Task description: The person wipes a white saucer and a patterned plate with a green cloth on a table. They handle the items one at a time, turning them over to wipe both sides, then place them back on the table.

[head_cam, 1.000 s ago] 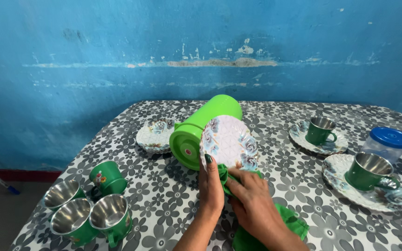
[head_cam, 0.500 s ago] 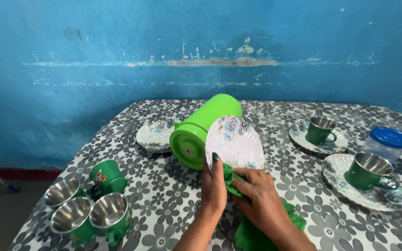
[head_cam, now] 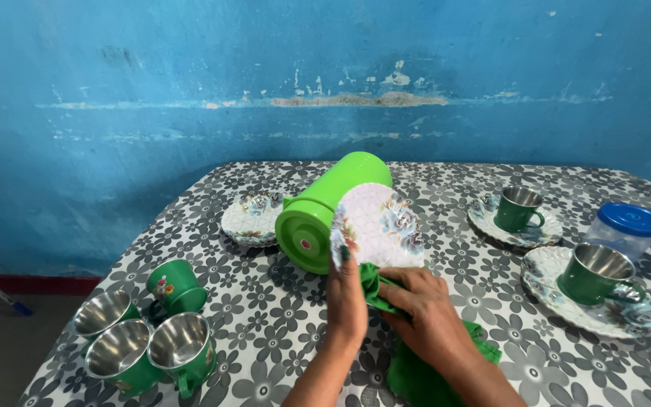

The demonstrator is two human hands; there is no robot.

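The saucer is white with a scalloped edge and a printed pattern of grey-blue flowers and a touch of red. It stands on edge above the middle of the surface, which wears a black cloth with white flowers, and it sits just in front of a bright green flask lying on its side.

Counting the rest: three more saucers lie flat, one bare left of the flask and two on the right, each carrying a green cup. Four more green cups with steel insides cluster at the left edge. One clear jar with a blue lid stands at the far right.

The left hand is closed on the saucer's lower left rim, thumb on its face. The right hand is curled around a green cloth, pressing it to the saucer's bottom edge; the cloth trails down onto the surface.
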